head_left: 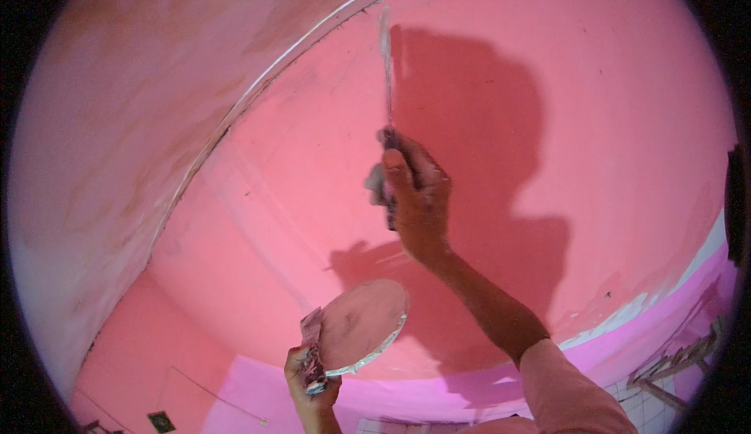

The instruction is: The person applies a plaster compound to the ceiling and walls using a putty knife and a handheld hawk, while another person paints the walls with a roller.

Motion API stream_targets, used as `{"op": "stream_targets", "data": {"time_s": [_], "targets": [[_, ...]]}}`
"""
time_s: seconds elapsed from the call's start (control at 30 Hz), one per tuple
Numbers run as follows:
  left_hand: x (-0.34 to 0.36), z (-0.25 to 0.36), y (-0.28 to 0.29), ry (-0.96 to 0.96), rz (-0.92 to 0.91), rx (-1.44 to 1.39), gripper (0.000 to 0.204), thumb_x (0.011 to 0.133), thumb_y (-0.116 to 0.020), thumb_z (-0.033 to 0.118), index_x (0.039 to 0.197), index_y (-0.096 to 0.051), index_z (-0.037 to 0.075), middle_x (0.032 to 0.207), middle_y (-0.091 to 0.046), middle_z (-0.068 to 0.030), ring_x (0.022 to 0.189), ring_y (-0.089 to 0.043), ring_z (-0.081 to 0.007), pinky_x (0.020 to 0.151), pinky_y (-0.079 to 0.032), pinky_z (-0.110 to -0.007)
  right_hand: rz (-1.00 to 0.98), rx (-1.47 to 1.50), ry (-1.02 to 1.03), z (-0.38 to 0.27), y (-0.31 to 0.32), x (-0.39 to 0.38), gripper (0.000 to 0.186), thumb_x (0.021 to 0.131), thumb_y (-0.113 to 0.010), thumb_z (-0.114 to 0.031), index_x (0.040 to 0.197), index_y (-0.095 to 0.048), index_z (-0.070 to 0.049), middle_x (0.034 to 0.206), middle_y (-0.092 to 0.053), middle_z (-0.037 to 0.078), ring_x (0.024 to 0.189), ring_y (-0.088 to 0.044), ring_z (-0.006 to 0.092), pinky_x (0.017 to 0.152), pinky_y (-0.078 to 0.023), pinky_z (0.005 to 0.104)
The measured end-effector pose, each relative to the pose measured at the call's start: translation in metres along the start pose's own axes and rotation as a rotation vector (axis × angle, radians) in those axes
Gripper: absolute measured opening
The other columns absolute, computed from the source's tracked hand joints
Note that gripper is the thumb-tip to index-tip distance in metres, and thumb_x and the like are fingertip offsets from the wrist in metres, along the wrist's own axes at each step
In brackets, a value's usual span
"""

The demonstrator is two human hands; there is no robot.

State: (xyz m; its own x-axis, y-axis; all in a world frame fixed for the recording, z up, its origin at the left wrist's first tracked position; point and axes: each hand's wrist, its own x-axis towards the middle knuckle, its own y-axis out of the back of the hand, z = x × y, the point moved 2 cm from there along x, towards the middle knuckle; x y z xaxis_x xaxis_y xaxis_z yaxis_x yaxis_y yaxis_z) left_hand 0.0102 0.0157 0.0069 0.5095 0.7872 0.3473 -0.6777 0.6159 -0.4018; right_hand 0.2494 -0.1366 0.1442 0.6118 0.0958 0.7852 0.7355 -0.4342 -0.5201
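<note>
My right hand [415, 184] is closed round the handle of a scraper [387, 66], held upright against the pink wall [626, 121]; its blade is seen almost edge-on, coated with pale grey material. Its fingers are partly hidden behind the handle. At the lower middle, my left hand [311, 387] grips the paint-smeared handle at the left side of a round board [360, 321], which has a dusty pink face and a crusted white rim. A dark shadow of my head, arm and tool falls on the wall beside and behind my right hand.
A curved trim line [258, 82] separates the mottled upper-left surface [109, 105] from the pink wall. Along the bottom are a violet band [258, 395], a small dark wall plate [160, 421], white tiles [649, 407] and wooden furniture [680, 356] at the lower right.
</note>
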Motion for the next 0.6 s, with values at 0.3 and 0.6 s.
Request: {"op": "stream_targets", "data": {"time_s": [0.3, 0.6], "targets": [[-0.018, -0.009, -0.028, 0.168, 0.303, -0.412, 0.023, 0.073, -0.058, 0.015, 0.089, -0.056, -0.001, 0.085, -0.062, -0.0104, 0.073, -0.061, -0.0171, 0.058, -0.052, -0.027, 0.016, 0.212, 0.262, 0.034, -0.046, 0.067, 0.025, 0.092, -0.043, -0.019, 0.107, -0.047, 0.001, 0.087, -0.059, 0.01, 0.072, -0.056, 0.0111, 0.057, -0.046, 0.0232], [-0.035, -0.015, 0.006, -0.052, 0.171, -0.052, 0.028, 0.077, -0.052, 0.017, 0.098, -0.052, -0.001, 0.108, -0.055, -0.0113, 0.092, -0.056, -0.0173, 0.072, -0.049, -0.026, 0.074, 0.269, 0.343, 0.046, -0.067, 0.103, 0.016, 0.091, -0.046, -0.016, 0.093, -0.047, -0.001, 0.076, -0.054, 0.007, 0.059, -0.051, 0.0095, 0.048, -0.042, 0.0248]]}}
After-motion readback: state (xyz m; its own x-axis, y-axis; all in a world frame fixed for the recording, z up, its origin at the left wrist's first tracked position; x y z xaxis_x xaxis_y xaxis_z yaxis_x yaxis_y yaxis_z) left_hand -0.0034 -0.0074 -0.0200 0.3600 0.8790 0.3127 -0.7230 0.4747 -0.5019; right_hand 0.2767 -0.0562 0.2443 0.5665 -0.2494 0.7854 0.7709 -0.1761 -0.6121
